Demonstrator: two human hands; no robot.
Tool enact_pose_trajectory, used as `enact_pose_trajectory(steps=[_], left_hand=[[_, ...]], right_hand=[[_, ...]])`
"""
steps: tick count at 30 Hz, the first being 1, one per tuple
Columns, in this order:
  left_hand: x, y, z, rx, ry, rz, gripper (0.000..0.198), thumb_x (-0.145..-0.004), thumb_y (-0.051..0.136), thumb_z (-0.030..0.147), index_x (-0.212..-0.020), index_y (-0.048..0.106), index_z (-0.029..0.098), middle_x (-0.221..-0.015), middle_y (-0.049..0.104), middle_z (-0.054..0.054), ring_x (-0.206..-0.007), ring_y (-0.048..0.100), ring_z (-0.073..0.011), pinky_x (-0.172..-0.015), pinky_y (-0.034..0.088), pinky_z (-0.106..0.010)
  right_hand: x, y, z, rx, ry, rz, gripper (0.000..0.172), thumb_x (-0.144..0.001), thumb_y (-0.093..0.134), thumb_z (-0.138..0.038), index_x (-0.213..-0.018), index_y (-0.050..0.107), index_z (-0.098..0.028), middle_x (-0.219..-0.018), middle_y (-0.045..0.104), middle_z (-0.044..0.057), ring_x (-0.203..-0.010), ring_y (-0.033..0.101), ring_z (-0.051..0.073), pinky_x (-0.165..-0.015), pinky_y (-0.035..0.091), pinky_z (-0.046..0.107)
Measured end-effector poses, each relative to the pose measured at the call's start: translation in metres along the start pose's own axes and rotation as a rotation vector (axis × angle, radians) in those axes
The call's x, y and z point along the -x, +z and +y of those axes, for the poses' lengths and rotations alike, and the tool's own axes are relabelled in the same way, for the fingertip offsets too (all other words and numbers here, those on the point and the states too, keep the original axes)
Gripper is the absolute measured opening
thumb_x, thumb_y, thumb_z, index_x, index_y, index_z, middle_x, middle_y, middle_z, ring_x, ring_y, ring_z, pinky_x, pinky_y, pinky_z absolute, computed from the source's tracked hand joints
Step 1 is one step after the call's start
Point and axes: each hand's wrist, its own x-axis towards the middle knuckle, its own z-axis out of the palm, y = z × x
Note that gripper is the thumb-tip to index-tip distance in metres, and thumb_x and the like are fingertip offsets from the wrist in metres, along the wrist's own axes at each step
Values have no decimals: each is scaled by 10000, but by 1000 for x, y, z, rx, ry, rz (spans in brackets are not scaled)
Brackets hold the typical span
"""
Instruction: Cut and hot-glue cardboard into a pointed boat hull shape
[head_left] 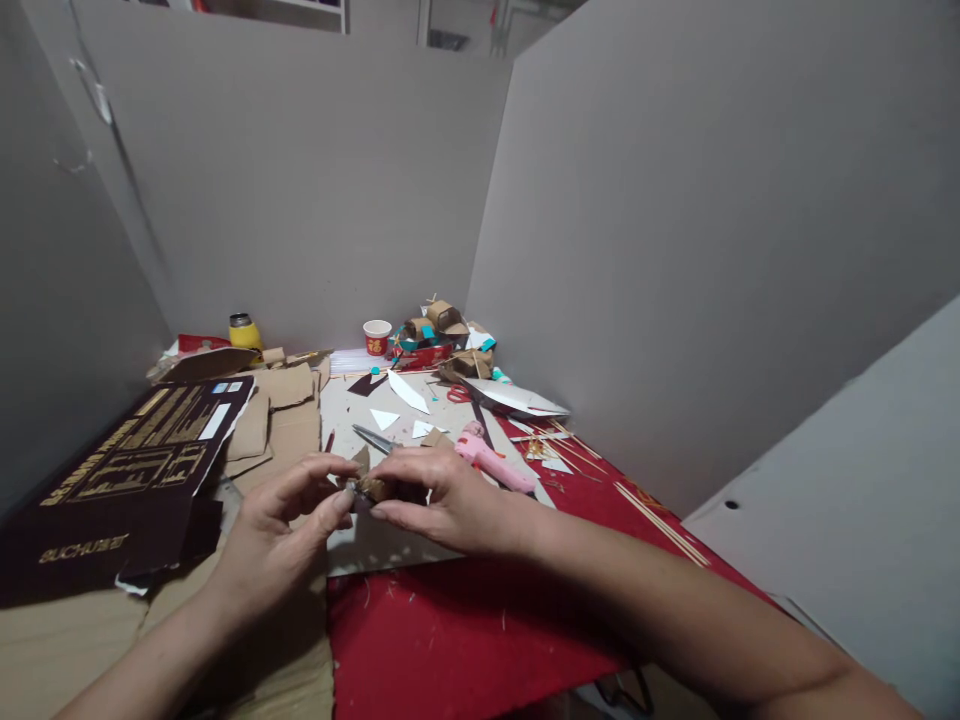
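My left hand (289,515) and my right hand (454,495) meet above the grey-white board (390,540). Between their fingertips is a small brown piece (373,488) that looks like cardboard, partly covered by the fingers. My right hand is closed around it. The thumb and forefinger of my left hand pinch its left end, where a small greyish bit shows; what that is, I cannot make out. Just beyond the fingers lie metal scissor-like blades (373,438), their other end hidden by my right hand. A pink glue gun (491,462) rests to the right of that hand.
A dark printed box panel (142,470) and cardboard sheets (289,430) cover the left side. White paper scraps (409,392), a paper cup (377,338) and a yellow bottle (244,332) stand or lie farther back. Thin sticks (660,522) lie on the red cloth (465,640); grey partitions (322,180) surround the table.
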Motion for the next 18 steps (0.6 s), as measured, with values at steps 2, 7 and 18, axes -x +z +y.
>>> enact_pose_trajectory(steps=[2,7,18], left_hand=[[0,0,0,6,33,-14,122,-828,652,237,-934,713,231,-888,683,-16,-630,624,-106,-601,539,-205],[0,1,-1,48,73,-42,91,-859,620,190,-916,680,229,-851,646,24,-642,612,-70,-607,517,-156],[1,2,-9,63,98,-63,98,-883,609,215,-949,678,238,-932,639,7,-691,628,-78,-638,526,-175]], right_hand=[[-1,1,1,-6,-11,24,102,-882,629,-154,-963,689,-138,-875,729,54,-770,646,144,-738,514,266],[-2,5,4,-25,0,54,141,-927,572,-177,-959,704,-139,-822,727,46,-719,643,133,-723,518,266],[-3,12,9,-120,4,94,123,-903,603,-124,-923,724,-137,-773,714,26,-671,644,109,-673,522,224]])
